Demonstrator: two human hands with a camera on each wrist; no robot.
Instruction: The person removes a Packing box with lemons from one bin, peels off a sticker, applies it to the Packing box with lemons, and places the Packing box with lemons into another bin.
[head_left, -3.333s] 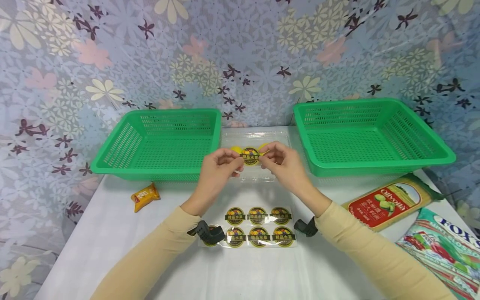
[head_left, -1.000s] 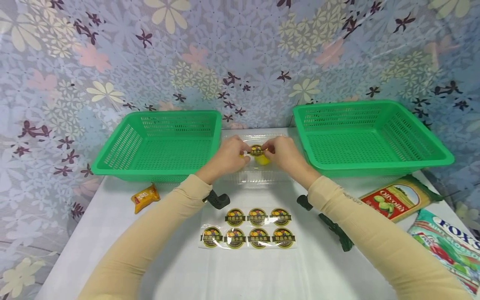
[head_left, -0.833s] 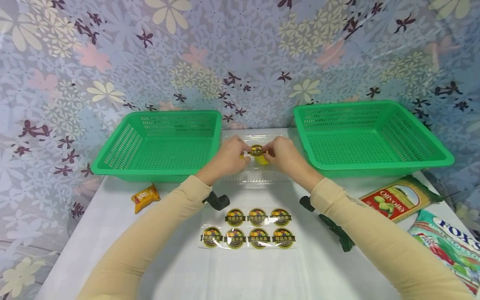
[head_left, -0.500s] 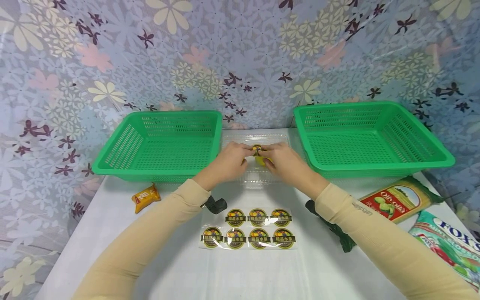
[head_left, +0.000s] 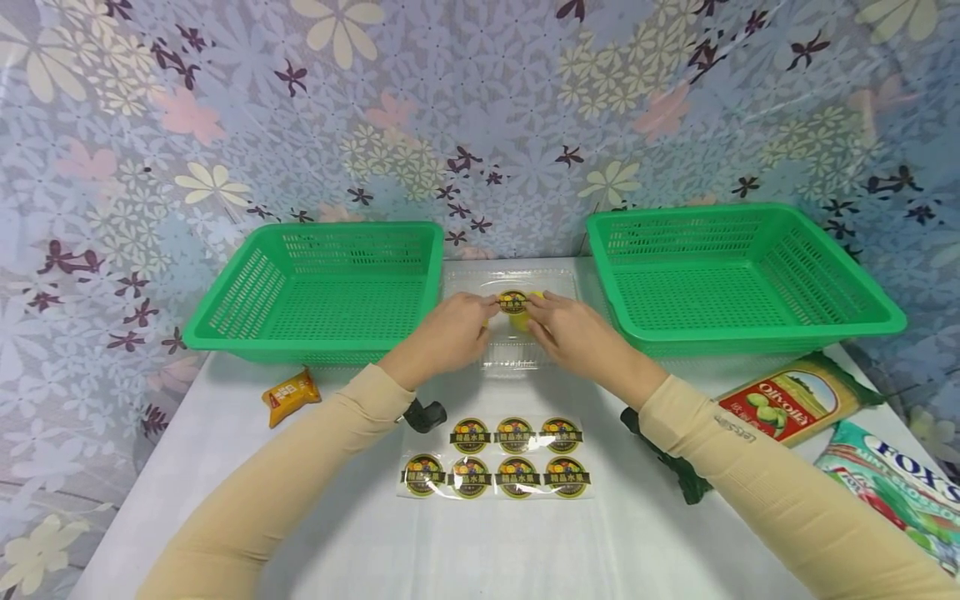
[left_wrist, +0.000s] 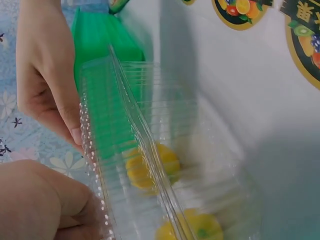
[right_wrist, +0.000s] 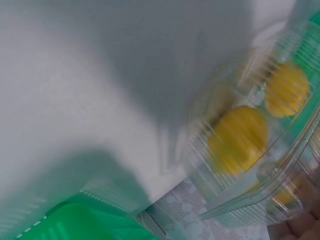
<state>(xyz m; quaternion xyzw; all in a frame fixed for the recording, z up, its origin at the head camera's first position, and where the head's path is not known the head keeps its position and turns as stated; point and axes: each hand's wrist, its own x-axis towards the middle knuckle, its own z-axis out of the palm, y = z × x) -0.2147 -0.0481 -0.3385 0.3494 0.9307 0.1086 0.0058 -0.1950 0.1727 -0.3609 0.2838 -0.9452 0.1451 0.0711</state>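
Note:
A clear plastic clamshell box (head_left: 517, 357) stands between the two baskets in the head view, with yellow lemons (right_wrist: 237, 140) inside. On its lid lies a round black-and-gold fruit sticker (head_left: 513, 302). My left hand (head_left: 448, 332) touches the sticker's left edge with extended fingertips. From the other side, my right hand (head_left: 573, 335) lays its fingers at the sticker's right edge. In the left wrist view, the lemons (left_wrist: 145, 170) show through the box's side. The hands hide part of the lid.
Green baskets stand at left (head_left: 337, 342) and right (head_left: 750, 333). A sheet of several stickers (head_left: 495, 457) lies in front. An orange snack packet (head_left: 290, 397) is at left. A pasta bag (head_left: 787, 402) and a FOX'S candy bag (head_left: 892, 492) lie at right.
Both hands have brought the sticker from in front of the box onto its lid. Their pinch has loosened, and the fingers now lie straighter at its edges.

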